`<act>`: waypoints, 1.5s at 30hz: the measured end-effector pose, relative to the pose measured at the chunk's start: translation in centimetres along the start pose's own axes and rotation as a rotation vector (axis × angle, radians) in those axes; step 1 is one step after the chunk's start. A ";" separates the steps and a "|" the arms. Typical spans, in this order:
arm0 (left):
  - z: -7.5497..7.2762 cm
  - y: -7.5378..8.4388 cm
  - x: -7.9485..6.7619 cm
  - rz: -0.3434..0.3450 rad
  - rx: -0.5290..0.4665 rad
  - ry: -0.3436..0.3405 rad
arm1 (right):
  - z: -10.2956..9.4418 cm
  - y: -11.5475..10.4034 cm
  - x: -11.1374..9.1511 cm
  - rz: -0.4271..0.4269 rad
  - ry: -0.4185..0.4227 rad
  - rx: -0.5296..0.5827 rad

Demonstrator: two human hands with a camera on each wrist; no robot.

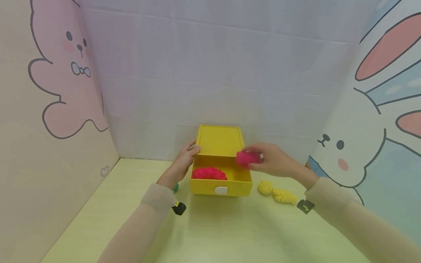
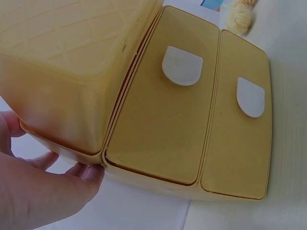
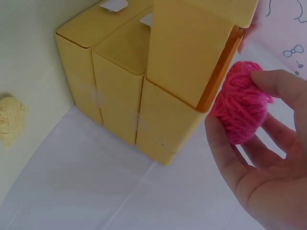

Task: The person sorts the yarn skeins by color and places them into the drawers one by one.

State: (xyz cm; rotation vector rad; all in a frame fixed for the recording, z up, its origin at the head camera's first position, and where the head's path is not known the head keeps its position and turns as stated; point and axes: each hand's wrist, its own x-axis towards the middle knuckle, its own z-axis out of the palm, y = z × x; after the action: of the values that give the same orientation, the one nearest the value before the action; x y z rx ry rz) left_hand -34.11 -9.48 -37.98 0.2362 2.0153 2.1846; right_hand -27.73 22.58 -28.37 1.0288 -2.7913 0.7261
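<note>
A yellow drawer cabinet [image 1: 220,139] stands by the back wall, its top drawer [image 1: 202,187] pulled out. Inside that drawer, toward its left, lies a bright pink yarn bundle [image 1: 209,174]. My right hand [image 1: 271,159] holds another pink yarn bundle [image 3: 242,103] between thumb and fingers, over the drawer's right rear corner in the head view. My left hand [image 1: 180,164] rests against the cabinet's upper left side, its thumb near the front top edge. In the left wrist view, the two lower drawers [image 2: 148,120] with white tabs are closed.
Two yellow yarn bundles [image 1: 284,196] lie on the table [image 1: 227,233] right of the cabinet. Something green [image 1: 175,188] shows partly behind the left wrist. Cartoon-printed panels [image 1: 70,84] stand at both sides, and a pale cloth wall [image 1: 217,65] closes the back.
</note>
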 end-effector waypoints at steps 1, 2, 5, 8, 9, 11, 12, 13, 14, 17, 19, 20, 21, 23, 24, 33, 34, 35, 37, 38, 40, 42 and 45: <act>0.0 0.0 0.0 0.002 -0.001 -0.001 | 0.1 -0.1 0.2 -0.014 -0.006 -0.003; 0.0 0.0 0.0 0.003 -0.002 -0.003 | 0.2 -0.3 0.4 -0.026 -0.011 -0.006; 0.1 -0.1 0.0 0.006 0.000 -0.008 | 0.6 -0.7 1.0 -0.065 -0.030 -0.024; 0.1 0.0 0.0 0.005 0.002 -0.006 | 1.1 -0.9 1.5 -0.083 -0.059 -0.056; 0.1 0.0 0.0 0.005 0.003 -0.005 | 1.2 -0.9 1.7 -0.089 -0.069 -0.070; 0.1 0.0 0.0 0.003 0.005 -0.001 | 1.6 -1.0 2.0 -0.098 -0.088 -0.088; 0.1 0.0 0.0 0.004 0.005 0.000 | 1.7 -1.0 2.1 -0.099 -0.096 -0.098; 0.1 0.0 0.0 0.004 0.005 0.000 | 1.9 -1.1 2.2 -0.105 -0.101 -0.103; 0.1 0.0 0.0 0.005 0.004 0.001 | 2.0 -1.2 2.3 -0.112 -0.104 -0.111; 0.1 0.0 0.0 0.008 0.004 -0.002 | 2.2 -1.5 2.6 -0.134 -0.121 -0.129; 0.1 0.0 0.0 0.009 0.005 -0.003 | 2.4 -1.6 2.8 -0.139 -0.141 -0.148; 0.0 -0.1 0.0 0.009 0.006 -0.004 | 2.5 -1.7 2.9 -0.140 -0.152 -0.158; 0.1 0.0 0.0 0.010 0.006 -0.005 | 2.6 -1.7 3.0 -0.142 -0.165 -0.169; 0.1 0.0 0.0 0.010 0.008 -0.005 | 2.8 -1.7 3.2 -0.141 -0.190 -0.192; 0.1 0.0 0.0 0.010 0.008 -0.004 | 2.9 -1.7 3.2 -0.139 -0.201 -0.205; 0.0 -0.1 -0.1 0.005 0.018 -0.003 | 3.6 -2.0 3.6 -0.143 -0.260 -0.246; 0.0 -0.1 -0.1 0.006 0.020 -0.003 | 3.7 -2.0 3.6 -0.139 -0.265 -0.240; 0.0 0.0 -0.1 0.005 0.020 -0.002 | 3.8 -2.0 3.7 -0.138 -0.269 -0.231; 0.1 0.0 -0.1 0.006 0.022 -0.003 | 3.9 -1.8 3.7 -0.137 -0.277 -0.214; 0.1 0.0 -0.1 0.007 0.023 -0.003 | 4.0 -1.8 3.7 -0.140 -0.280 -0.204; 0.1 0.0 -0.2 0.007 0.025 -0.004 | 4.1 -1.6 3.7 -0.139 -0.286 -0.184; 0.1 0.1 -0.2 0.006 0.026 -0.005 | 4.2 -1.4 3.8 -0.149 -0.287 -0.173; 0.1 0.1 -0.3 0.004 0.026 -0.003 | 4.4 -1.2 3.8 -0.156 -0.287 -0.161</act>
State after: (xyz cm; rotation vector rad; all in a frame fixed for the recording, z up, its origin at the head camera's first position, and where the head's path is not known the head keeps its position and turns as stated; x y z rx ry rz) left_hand -33.82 -9.41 -37.89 0.2469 2.0445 2.1599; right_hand -29.55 17.52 -30.92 1.3958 -2.8947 0.3535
